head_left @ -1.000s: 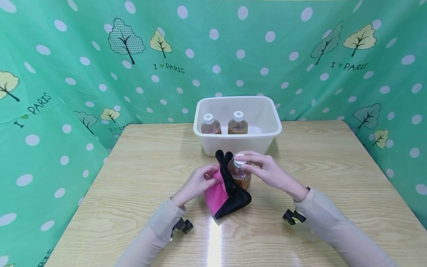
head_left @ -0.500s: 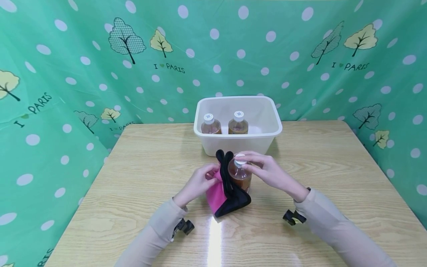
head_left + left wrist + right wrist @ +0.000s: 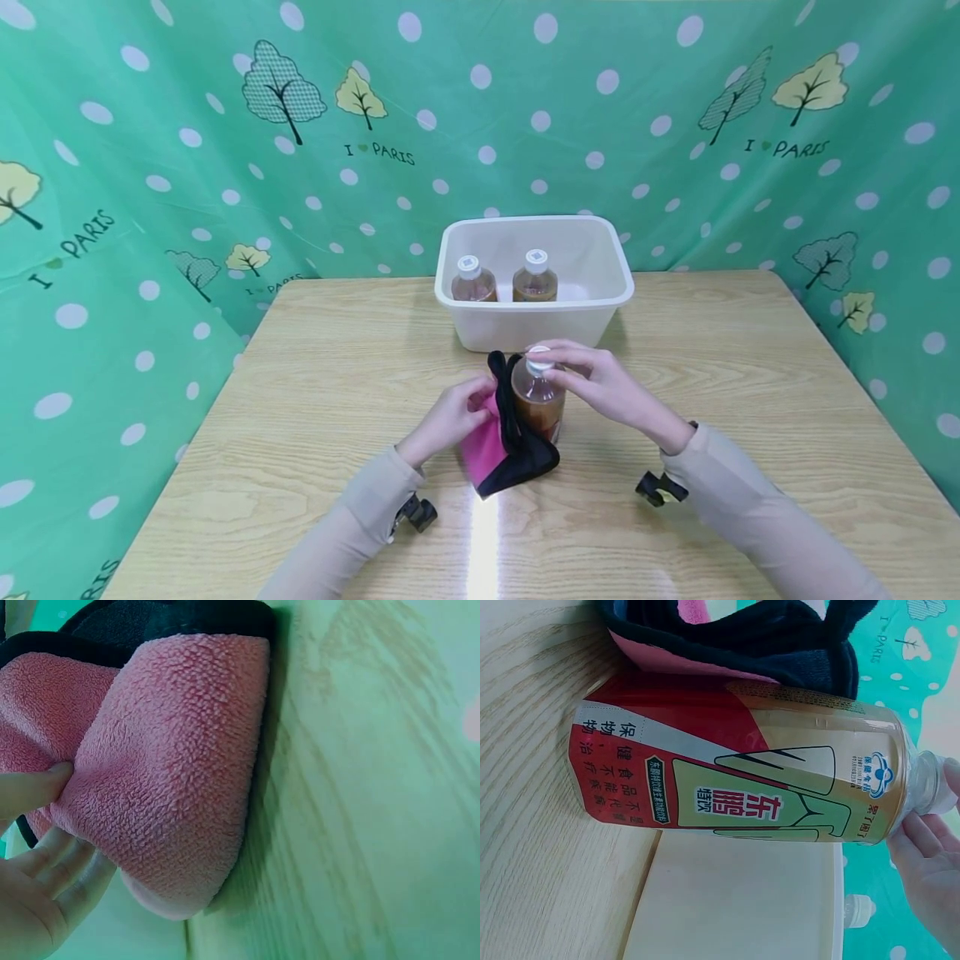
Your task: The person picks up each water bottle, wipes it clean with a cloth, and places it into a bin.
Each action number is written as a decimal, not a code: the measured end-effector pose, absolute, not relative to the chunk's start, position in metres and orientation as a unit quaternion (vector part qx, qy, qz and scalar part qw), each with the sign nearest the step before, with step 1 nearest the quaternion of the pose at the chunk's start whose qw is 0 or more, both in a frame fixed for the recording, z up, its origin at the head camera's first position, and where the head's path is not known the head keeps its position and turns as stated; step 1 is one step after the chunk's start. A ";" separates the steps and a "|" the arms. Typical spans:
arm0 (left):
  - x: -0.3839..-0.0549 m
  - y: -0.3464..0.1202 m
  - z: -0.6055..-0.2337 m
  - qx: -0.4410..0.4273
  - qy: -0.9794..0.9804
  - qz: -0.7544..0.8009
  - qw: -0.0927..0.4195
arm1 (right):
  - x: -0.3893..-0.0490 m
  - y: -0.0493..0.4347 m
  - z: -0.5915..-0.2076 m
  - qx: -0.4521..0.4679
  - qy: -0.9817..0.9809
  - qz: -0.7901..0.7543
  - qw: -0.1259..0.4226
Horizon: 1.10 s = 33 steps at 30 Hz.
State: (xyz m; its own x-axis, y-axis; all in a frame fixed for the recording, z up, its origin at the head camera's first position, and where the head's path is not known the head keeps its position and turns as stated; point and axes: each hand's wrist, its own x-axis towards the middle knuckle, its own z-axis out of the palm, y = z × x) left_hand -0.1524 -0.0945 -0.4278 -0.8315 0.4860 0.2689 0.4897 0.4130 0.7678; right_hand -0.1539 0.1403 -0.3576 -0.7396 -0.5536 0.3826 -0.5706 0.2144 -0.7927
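An upright drink bottle with a white cap stands on the table, in front of the white box. My right hand holds it by the cap, fingers and thumb around the top. In the right wrist view the bottle's red and gold label faces the camera. A fuzzy pink cloth with a black border leans against the bottle's left side, folded and bunched. My left hand pinches its pink part between thumb and fingers, as the left wrist view also shows. Part of the bottle's lower side is hidden behind the cloth.
A white plastic box stands at the table's back edge, just behind the bottle. Two similar capped bottles, one left and one nearer the middle, stand in it. A green dotted curtain hangs behind the wooden table.
The cloth's upper black folds have sunk and its near corner has shifted slightly left and down, uncovering more of the bottle. My left hand has lowered slightly; the right hand and bottle stay put.
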 end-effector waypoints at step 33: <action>-0.150 -0.098 -0.410 -0.283 -0.841 -0.460 0.006 | -0.154 0.140 -0.357 0.357 -0.781 0.513 0.000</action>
State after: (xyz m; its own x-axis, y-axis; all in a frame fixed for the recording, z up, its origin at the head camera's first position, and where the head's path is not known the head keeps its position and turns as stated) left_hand -0.1497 -0.0981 -0.4099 -0.8393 0.4709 0.2716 0.4826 0.4156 0.7709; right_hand -0.1536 0.1402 -0.3570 -0.7453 -0.5574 0.3657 -0.5568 0.2187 -0.8014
